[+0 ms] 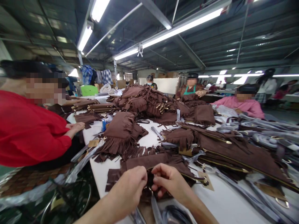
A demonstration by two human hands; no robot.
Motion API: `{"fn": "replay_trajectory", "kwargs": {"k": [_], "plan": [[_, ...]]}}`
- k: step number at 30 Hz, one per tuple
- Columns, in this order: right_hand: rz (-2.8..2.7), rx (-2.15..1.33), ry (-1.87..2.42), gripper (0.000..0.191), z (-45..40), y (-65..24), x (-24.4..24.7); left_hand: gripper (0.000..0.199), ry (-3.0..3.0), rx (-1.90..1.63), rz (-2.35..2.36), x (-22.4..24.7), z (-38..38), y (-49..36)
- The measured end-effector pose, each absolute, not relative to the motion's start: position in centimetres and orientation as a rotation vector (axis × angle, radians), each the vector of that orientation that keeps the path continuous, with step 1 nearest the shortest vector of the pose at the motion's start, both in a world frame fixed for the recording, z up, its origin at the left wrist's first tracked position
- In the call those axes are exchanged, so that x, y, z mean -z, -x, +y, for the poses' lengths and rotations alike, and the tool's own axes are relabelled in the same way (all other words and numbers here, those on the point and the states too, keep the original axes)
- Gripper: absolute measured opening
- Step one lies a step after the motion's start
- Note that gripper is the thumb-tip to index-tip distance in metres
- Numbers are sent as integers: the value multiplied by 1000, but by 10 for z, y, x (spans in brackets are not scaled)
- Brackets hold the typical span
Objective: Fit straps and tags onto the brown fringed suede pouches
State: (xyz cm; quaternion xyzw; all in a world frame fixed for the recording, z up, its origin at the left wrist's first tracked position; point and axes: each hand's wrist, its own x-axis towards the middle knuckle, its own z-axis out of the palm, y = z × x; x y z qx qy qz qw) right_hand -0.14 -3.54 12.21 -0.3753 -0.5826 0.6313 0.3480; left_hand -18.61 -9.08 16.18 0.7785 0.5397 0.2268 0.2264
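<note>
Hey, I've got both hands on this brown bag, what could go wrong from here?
The fringe just beyond your left hand and right hand might snag while you handle the bag. The plastic-wrapped straps strewn at the right could tangle. The heaped pile farther back might slide.

At six o'clock, the left hand (129, 186) and right hand (170, 182) hide which part of the brown bag (158, 160) they pinch; at nine, the left edge crops the person in red (30, 130); toward three, a standing figure (268, 84) is blurred.
</note>
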Motion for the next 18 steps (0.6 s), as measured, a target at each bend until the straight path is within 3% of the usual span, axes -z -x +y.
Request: {"fn": "replay_trajectory", "kwargs": {"k": [6,12,18], "plan": [[-1458,-1648,963,44,-29,0,-115,29,-1271,-1055,1087,-130,-71,176],[-1511,-1585,912,46,-26,-3,-106,21,-1168,-1173,1101,-120,-67,166],[-1469,-1577,943,45,-25,-1,-104,30,-1103,-1228,1116,-120,-65,161]]}}
